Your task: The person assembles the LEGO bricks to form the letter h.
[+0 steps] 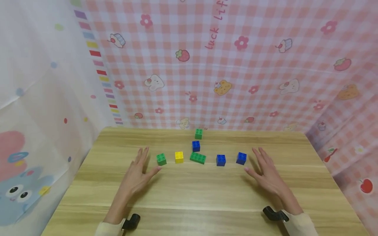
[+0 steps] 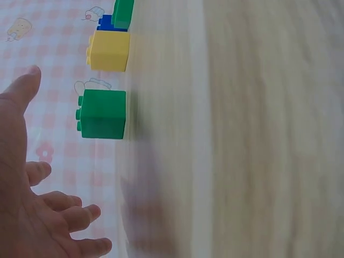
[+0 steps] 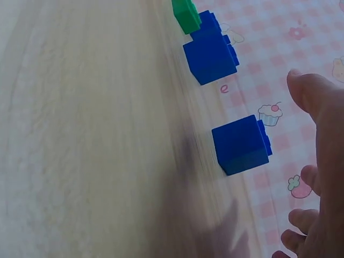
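My left hand (image 1: 137,173) is held over the table at the left, fingers spread, thumb toward a green square toy brick (image 1: 161,159). In the left wrist view that green brick (image 2: 104,114) stands apart from the fingers. On the other side my right hand (image 1: 267,173) has its fingers extended beside a blue square brick (image 1: 241,158), holding nothing. The right wrist view shows this blue brick (image 3: 242,145) apart from the thumb. Between the hands are a yellow brick (image 1: 178,157), a long green brick (image 1: 198,158) and another blue brick (image 1: 220,160).
Farther back stand a blue brick (image 1: 196,146) and, behind it, a small green brick (image 1: 199,133) near the table's far edge. The wooden table (image 1: 195,196) meets a pink checked cloth (image 1: 200,72) at the back. A white printed cloth (image 1: 38,82) hangs at the left.
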Action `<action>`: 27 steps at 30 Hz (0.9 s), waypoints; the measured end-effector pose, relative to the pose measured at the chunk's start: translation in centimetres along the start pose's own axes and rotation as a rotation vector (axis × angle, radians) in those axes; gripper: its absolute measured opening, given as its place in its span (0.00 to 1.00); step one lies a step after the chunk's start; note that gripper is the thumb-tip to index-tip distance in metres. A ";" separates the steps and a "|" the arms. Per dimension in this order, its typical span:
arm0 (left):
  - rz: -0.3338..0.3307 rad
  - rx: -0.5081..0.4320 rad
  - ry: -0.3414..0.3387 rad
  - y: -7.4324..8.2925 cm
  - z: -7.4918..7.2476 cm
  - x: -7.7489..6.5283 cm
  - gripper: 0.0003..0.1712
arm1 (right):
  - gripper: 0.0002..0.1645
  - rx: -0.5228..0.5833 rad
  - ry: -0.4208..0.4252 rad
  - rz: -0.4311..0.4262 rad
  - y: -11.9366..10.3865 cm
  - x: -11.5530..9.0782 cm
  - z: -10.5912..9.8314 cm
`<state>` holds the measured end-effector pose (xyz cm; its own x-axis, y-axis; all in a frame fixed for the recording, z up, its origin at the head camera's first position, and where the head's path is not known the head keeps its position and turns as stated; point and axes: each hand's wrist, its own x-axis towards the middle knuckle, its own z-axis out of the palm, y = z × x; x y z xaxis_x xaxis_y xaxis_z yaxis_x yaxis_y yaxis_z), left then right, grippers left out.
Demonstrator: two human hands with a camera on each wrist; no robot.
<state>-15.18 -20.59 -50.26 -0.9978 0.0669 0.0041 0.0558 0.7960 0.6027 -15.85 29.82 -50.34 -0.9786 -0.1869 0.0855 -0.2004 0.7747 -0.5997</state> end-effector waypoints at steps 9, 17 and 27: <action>0.004 -0.168 0.036 0.2 0.3 0.6 0.58 | 0.52 0.068 -0.001 0.027 -0.5 0.7 0.8; -0.017 -0.319 0.067 0.2 0.6 1.0 0.57 | 0.51 0.147 -0.005 0.071 -0.5 1.1 1.4; -0.008 -0.440 0.058 0.5 1.7 2.2 0.55 | 0.49 0.268 0.030 0.129 -0.9 1.6 2.3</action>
<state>-17.27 -19.01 -51.36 -0.9992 0.0179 0.0348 0.0391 0.4635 0.8852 -17.08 27.43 -51.48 -0.9970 -0.0763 0.0163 -0.0591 0.6031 -0.7955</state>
